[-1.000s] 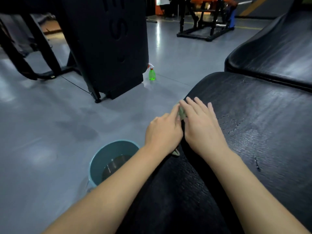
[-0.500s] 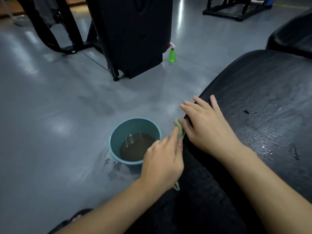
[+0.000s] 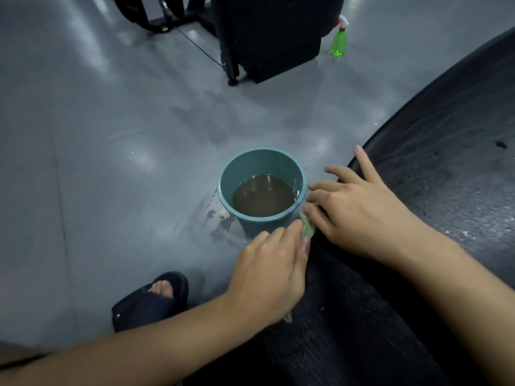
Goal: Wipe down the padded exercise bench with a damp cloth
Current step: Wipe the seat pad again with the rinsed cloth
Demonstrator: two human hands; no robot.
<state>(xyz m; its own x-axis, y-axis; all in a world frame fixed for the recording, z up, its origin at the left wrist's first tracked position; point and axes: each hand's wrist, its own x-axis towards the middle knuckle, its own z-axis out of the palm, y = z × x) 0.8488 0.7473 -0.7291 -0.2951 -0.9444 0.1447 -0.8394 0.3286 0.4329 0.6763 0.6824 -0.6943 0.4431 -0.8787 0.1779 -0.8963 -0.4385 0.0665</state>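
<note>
The black padded bench [image 3: 446, 190] fills the right side, its surface streaked with wet patches. My left hand [image 3: 270, 277] presses a small pale green cloth [image 3: 308, 228] against the bench's left side edge, most of the cloth hidden under the palm, a corner showing below the wrist. My right hand [image 3: 359, 213] lies flat on the bench top by the edge, fingers spread, fingertips touching the cloth's upper end.
A teal bucket [image 3: 231, 176] of murky brown water stands on the grey floor just left of the bench, water drops beside it. A green spray bottle [image 3: 339, 41] stands farther back near a black machine base [image 3: 267, 32]. My sandalled foot [image 3: 156, 296] is at lower left.
Both hands and the cloth have slid along the bench's side edge toward me. The view has tilted down, so the bucket now sits just beyond my fingers and my foot has come into view.
</note>
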